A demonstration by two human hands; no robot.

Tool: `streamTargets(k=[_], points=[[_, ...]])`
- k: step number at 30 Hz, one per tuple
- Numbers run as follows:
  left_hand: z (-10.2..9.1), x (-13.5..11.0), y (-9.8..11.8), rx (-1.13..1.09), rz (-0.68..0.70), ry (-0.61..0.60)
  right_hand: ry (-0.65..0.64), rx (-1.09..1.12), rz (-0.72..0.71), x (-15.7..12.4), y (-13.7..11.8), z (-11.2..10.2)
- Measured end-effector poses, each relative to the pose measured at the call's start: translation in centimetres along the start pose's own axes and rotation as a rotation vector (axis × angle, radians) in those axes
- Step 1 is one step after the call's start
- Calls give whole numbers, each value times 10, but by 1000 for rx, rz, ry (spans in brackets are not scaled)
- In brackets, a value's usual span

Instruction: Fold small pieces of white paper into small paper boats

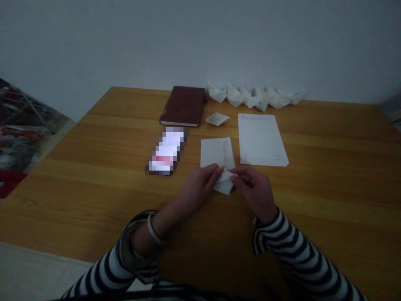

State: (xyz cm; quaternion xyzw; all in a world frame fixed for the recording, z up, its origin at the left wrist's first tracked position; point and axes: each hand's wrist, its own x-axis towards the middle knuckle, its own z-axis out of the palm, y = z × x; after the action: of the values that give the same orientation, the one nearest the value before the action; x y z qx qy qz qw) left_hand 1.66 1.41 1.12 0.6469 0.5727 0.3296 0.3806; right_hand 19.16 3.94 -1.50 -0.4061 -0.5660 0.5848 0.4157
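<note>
My left hand (pixel 197 188) and my right hand (pixel 254 192) meet over the wooden table, both pinching a folded piece of white paper (pixel 224 184) between fingertips and thumbs. Just beyond my fingers lies a lined white paper sheet (pixel 216 152); my hands hide whether it joins the folded piece. A larger lined sheet (pixel 261 140) lies to its right, apart from my hands. Striped sleeves cover both forearms, and a pale bangle (pixel 153 229) circles my left wrist.
On the wooden table (pixel 313 179) are a small white paper boat (pixel 217 119), a row of several paper boats (pixel 253 96) by the wall, a dark red notebook (pixel 184 106) and a pixelated phone (pixel 165 151). Patterned fabric (pixel 21 125) lies beyond the left table edge.
</note>
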Motion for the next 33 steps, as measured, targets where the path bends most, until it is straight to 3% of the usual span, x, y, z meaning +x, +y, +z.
streamTargets(k=[3,6,11,15,19,22,27,33], points=[[1,-1,1,13,15,-23,-30,-19,-3,2,-1,-4],[1,0,1,7,18,-41,-82,-160,-95,5,-2,-11],[1,2,0,-17,31,-64,-41,-387,-244,5,-4,-15],[0,3,-1,21,44,-86,-27,-246,-112,4,-1,-10],[0,2,-1,79,56,-109,-122,-131,22,4,2,-9],[1,2,-1,103,50,-122,-181,-205,1,3,1,-11],[2,5,-8,39,15,-132,-145,-346,-27,-1,-1,-11],[-7,5,-10,-33,-88,-257,-191,-422,-72,-1,-1,-10]])
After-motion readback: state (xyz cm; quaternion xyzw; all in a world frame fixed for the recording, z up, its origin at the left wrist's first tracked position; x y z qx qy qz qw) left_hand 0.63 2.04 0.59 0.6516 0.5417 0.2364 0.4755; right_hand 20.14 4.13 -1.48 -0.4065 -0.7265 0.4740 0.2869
